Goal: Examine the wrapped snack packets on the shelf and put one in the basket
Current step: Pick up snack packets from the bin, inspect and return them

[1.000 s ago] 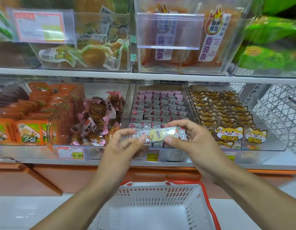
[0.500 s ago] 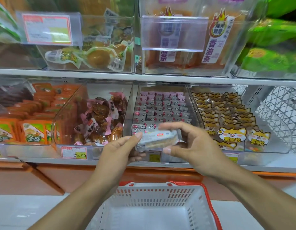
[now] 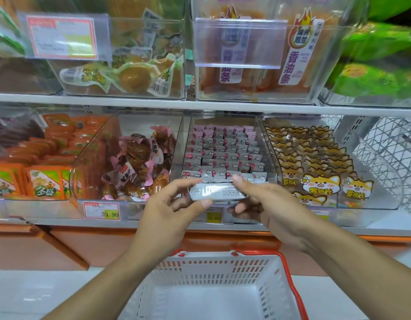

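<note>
Head view shows your left hand (image 3: 167, 211) and your right hand (image 3: 266, 204) both grasping one snack packet (image 3: 217, 192), held level in front of the lower shelf (image 3: 153, 224). Your left thumb pinches the packet's lower left edge with the fingers curled behind it; your right thumb presses on its top right corner while the other right fingers curl underneath. The packet's grey-white printed back faces you, its text too small to read.

Just behind the packet stands a clear bin (image 3: 223, 148) filled with rows of similar pink and grey packets. To its left is a bin of brown snacks in pink wrappers (image 3: 139, 162), to its right a bin of packets with cartoon foxes (image 3: 315, 172). A price tag reading 29.90 (image 3: 101, 211) sits on the shelf front at left. Below your forearms a white basket with a red handle (image 3: 223, 273) stands with its opening facing up, well apart from the packet.
</note>
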Action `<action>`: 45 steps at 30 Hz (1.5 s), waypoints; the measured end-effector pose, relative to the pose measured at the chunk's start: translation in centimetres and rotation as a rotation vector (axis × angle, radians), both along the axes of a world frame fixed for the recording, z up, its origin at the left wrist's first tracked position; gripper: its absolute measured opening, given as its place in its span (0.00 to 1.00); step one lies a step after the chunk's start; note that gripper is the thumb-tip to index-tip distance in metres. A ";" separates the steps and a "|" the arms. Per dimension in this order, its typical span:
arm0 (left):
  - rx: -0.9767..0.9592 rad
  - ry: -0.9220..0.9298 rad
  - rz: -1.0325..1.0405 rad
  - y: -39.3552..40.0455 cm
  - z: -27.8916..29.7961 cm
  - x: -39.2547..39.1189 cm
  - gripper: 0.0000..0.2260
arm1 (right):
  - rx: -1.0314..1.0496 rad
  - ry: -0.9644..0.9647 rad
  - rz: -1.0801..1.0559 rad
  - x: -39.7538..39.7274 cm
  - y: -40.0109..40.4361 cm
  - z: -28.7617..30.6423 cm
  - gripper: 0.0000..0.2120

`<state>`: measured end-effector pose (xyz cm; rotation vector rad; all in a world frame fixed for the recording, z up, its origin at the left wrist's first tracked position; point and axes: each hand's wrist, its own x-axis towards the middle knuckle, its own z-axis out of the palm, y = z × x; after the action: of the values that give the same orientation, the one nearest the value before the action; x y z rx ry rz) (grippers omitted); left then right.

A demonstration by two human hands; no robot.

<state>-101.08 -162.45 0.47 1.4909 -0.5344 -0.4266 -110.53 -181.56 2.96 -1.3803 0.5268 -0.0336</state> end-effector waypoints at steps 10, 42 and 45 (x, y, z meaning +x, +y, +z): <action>0.084 -0.022 0.075 -0.9 -0.8 -0.5 0.13 | 0.052 -0.249 -0.137 0.0 0.6 0.0 0.25; 0.667 -0.786 -0.185 -0.8 -2.5 -0.8 0.19 | -2.032 0.301 0.022 3.7 -5.6 0.9 0.15; 0.649 -0.795 -0.169 -0.8 -2.3 -0.8 0.18 | -2.024 0.367 0.108 3.6 -5.0 0.2 0.10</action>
<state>-101.92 -163.25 -1.78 2.2560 -1.2345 -0.1112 -106.97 -186.52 3.14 -3.4317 0.6983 -0.2896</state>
